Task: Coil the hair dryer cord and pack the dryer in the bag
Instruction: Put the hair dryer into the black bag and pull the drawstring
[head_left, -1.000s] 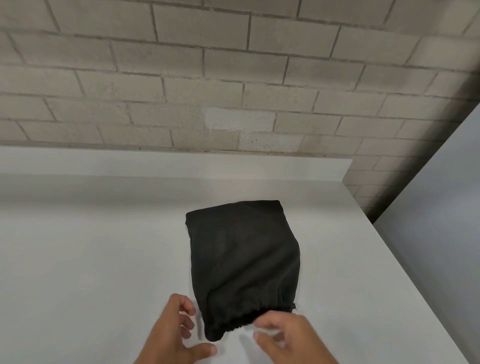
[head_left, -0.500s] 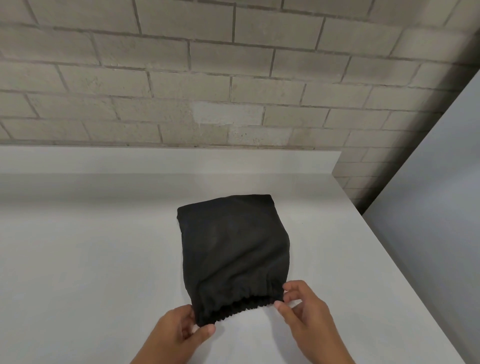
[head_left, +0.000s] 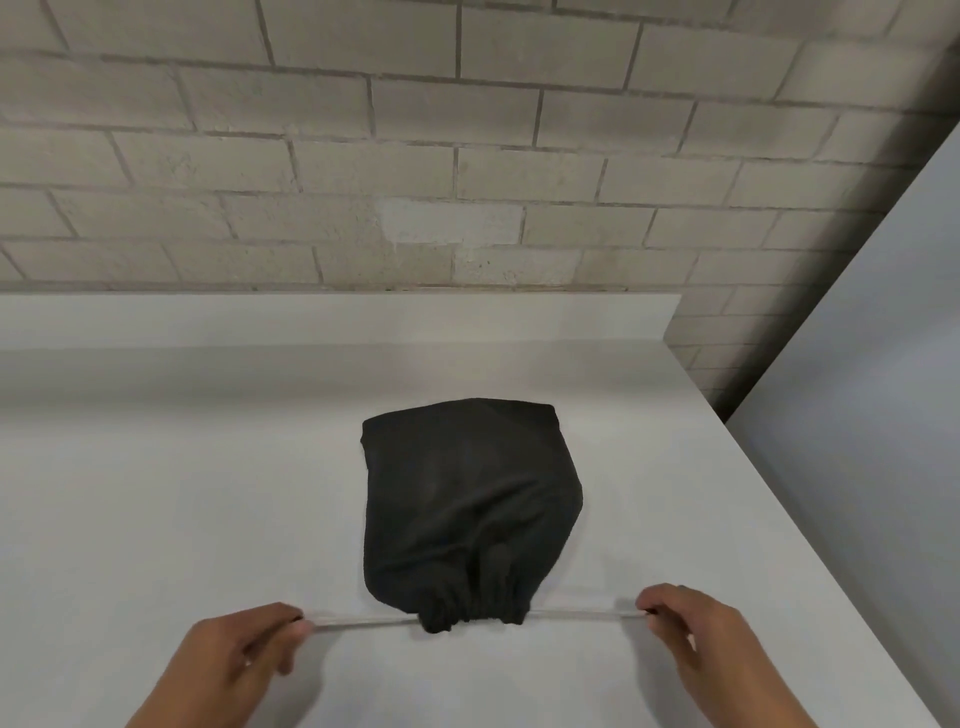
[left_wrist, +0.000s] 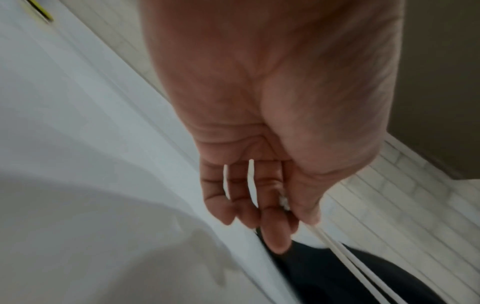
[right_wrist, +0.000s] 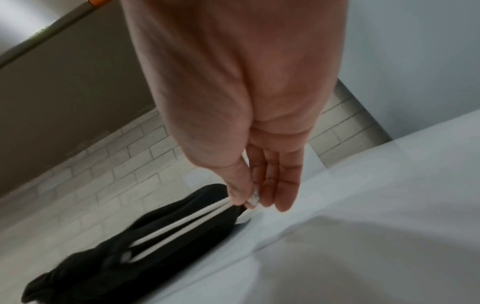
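A black drawstring bag (head_left: 467, 499) lies bulging on the white counter (head_left: 156, 519), its mouth (head_left: 472, 616) gathered tight toward me. The hair dryer and its cord are hidden from view. My left hand (head_left: 291, 623) pinches the white drawstring (head_left: 363, 619) on the left of the mouth. My right hand (head_left: 649, 610) pinches the other drawstring (head_left: 582, 614) on the right. Both strings run taut and level. In the left wrist view the doubled string (left_wrist: 345, 255) leaves my left hand (left_wrist: 293, 209) toward the bag (left_wrist: 337, 277). In the right wrist view my right hand (right_wrist: 246, 200) holds the paired strings (right_wrist: 182, 224) over the bag (right_wrist: 103, 257).
A brick wall (head_left: 467, 156) with a low white backsplash (head_left: 332, 317) stands behind the counter. The counter's right edge (head_left: 810, 519) runs diagonally, with a grey panel (head_left: 883, 415) beyond it.
Both hands took the drawstrings at the bag's mouth and moved apart, left and right. The mouth has cinched from a wide gathered edge to a narrow bunch.
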